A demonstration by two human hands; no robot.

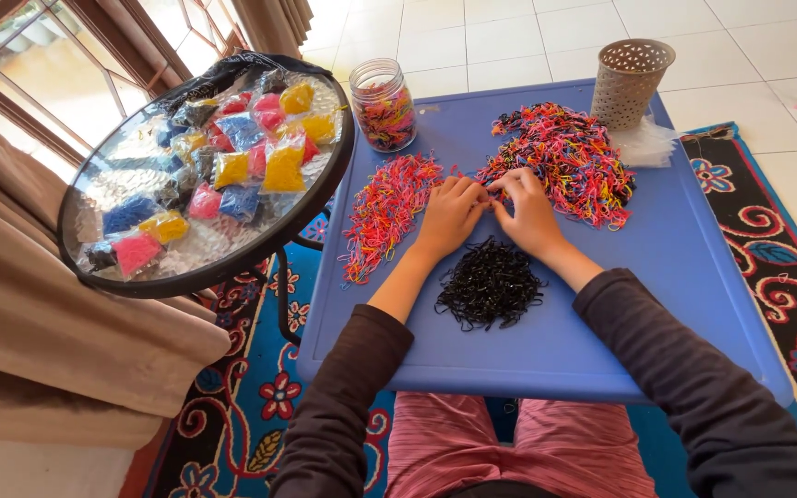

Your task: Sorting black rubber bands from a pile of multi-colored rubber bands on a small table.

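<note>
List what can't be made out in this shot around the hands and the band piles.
- Head view: fingertips of left hand and right hand curl under, so any band pinched is hidden.
- Single bands in mixed pile: too small.
- Black pile: count unreadable.
- Jar contents: blurred by glass.

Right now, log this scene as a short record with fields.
Surface: blue tray table
Left hand: left hand at the edge of the mixed-colour band pile
Right hand: right hand on the same pile, fingertips meeting the left's
Sorted piles: pink-orange bands; black bands
Containers: glass jar with bands inside; perforated cup
Beside: round glass table with coloured packets
</note>
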